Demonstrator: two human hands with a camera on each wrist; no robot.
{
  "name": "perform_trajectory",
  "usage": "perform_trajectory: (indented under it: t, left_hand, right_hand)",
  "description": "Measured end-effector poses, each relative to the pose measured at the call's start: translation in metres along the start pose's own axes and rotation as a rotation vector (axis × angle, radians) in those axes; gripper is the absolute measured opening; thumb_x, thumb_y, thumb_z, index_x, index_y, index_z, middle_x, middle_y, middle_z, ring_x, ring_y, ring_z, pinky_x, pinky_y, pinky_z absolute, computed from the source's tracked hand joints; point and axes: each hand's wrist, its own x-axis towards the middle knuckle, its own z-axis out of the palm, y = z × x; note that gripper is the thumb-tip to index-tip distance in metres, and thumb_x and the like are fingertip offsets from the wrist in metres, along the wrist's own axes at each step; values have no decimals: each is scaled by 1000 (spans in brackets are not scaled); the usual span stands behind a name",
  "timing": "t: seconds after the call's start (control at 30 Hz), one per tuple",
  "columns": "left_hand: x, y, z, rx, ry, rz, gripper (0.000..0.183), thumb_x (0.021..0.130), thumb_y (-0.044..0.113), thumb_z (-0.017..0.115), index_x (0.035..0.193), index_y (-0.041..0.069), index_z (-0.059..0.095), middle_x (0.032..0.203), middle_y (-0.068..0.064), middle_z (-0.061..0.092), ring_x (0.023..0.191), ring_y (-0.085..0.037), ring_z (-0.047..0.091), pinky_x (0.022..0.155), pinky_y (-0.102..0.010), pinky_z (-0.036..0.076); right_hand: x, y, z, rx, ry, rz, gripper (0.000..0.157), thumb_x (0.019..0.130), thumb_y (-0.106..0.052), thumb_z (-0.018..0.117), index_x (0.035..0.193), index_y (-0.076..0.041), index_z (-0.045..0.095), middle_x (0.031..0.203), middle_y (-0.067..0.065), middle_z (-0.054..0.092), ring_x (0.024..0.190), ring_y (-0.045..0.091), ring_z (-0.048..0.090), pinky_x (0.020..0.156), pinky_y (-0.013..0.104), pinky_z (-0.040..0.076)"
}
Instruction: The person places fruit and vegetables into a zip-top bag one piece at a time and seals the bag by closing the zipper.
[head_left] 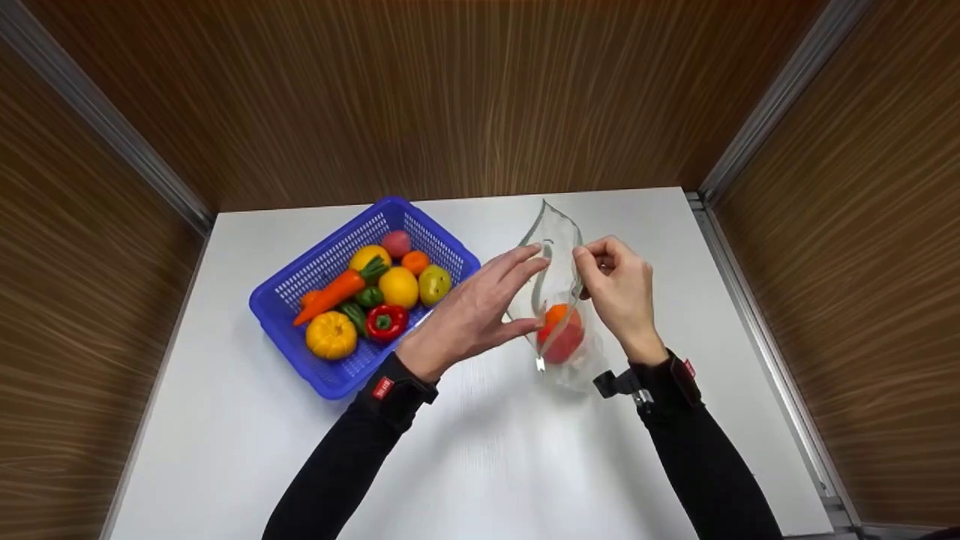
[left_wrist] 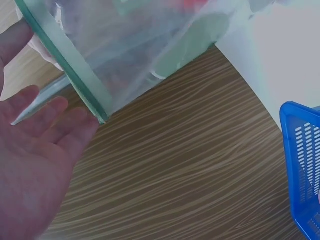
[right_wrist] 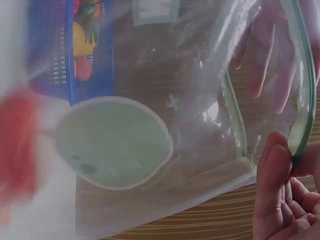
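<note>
A clear zip bag [head_left: 559,247] with a green-edged mouth stands at the right of the white table, its mouth spread apart. An orange fruit [head_left: 559,313] and a reddish fruit [head_left: 562,343] lie low inside it. My right hand [head_left: 619,289] pinches the right edge of the mouth between thumb and forefinger. On the other side, my left hand [head_left: 480,307] has its fingers extended and spread at the left edge of the mouth. In the left wrist view the fingers of that hand [left_wrist: 45,145] lie loosely along the green zip strip [left_wrist: 65,70].
Left of the bag is a blue perforated basket [head_left: 289,360] holding a carrot [head_left: 334,292], a red pepper [head_left: 387,322], a small yellow pumpkin [head_left: 331,335], a green pear [head_left: 435,285] and several other pieces. Wood-grain panels [head_left: 450,97] enclose the table [head_left: 480,465] at the back and sides.
</note>
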Motion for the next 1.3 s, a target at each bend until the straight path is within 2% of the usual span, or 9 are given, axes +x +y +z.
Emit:
perform_trajectory:
  t: [0.17, 0.37, 0.53, 0.63, 0.73, 0.83, 0.97, 1.17, 1.3]
  left_hand:
    - [-5, -7, 0, -5, 58, -48, 68, 96, 37, 74, 151, 7, 48, 159, -13, 43, 142, -27, 48, 114, -41, 42]
    - [-18, -22, 1, 23, 79, -176, 61, 99, 37, 70, 150, 9, 51, 158, -12, 45, 140, -27, 49, 114, -44, 42]
    - [-36, -47, 4, 3, 46, -337, 60, 100, 33, 68, 152, 9, 48, 161, -13, 40, 143, -30, 45, 117, -50, 37]
    - [-49, -66, 8, -4, 21, -462, 63, 100, 32, 68, 154, 10, 44, 163, -14, 36, 146, -32, 41, 118, -52, 34]
    - [-60, -87, 13, 2, 22, -547, 63, 99, 30, 70, 153, 9, 45, 160, -14, 37, 143, -33, 42, 120, -52, 33]
    - [-71, -107, 20, 4, 47, -580, 59, 98, 26, 71, 149, 6, 49, 156, -18, 41, 139, -35, 45, 119, -51, 34]
    - [-86, -127, 27, 7, 39, -617, 57, 97, 23, 70, 146, 1, 51, 154, -24, 43, 138, -40, 47, 118, -54, 35]
    - [-100, -139, 28, 7, -4, -698, 55, 92, 15, 75, 142, 1, 57, 149, -24, 48, 133, -42, 50, 114, -55, 39]
    - [-102, -141, 28, 47, 54, -720, 41, 92, 13, 75, 130, 2, 66, 134, -21, 58, 120, -40, 58, 105, -54, 46]
  right_hand:
    - [0, 3, -2, -27, 9, -26, 13, 96, -7, 71, 89, 3, 72, 71, 14, 69, 49, 1, 56, 45, 15, 46]
    - [0, 4, -4, -31, 8, -41, 13, 96, -6, 70, 88, 4, 71, 70, 10, 68, 51, 2, 57, 47, 15, 46]
    - [-1, 4, -4, -16, 5, -21, 13, 97, -7, 70, 89, 3, 72, 72, 10, 69, 51, 2, 57, 47, 16, 48]
    - [-1, 3, -4, -10, -2, -14, 14, 97, -8, 69, 90, 3, 72, 73, 10, 69, 51, 3, 58, 47, 16, 48]
    - [-1, 3, -4, -18, -2, -19, 13, 97, -7, 69, 90, 4, 72, 73, 10, 69, 52, 3, 58, 47, 16, 48]
    - [-1, 4, -5, -45, 7, -33, 12, 96, -7, 70, 90, 4, 72, 74, 9, 70, 56, 3, 59, 49, 15, 47]
    - [-2, 5, -6, -66, 15, -38, 12, 96, -7, 70, 90, 3, 72, 75, 9, 70, 60, 3, 60, 50, 15, 45]
    - [-3, 5, -6, -55, 11, -26, 12, 97, -7, 69, 90, 3, 72, 75, 9, 70, 60, 4, 60, 51, 15, 46]
    - [-2, 6, -5, -39, 3, -24, 12, 97, -7, 69, 90, 3, 72, 76, 10, 70, 60, 4, 61, 50, 15, 47]
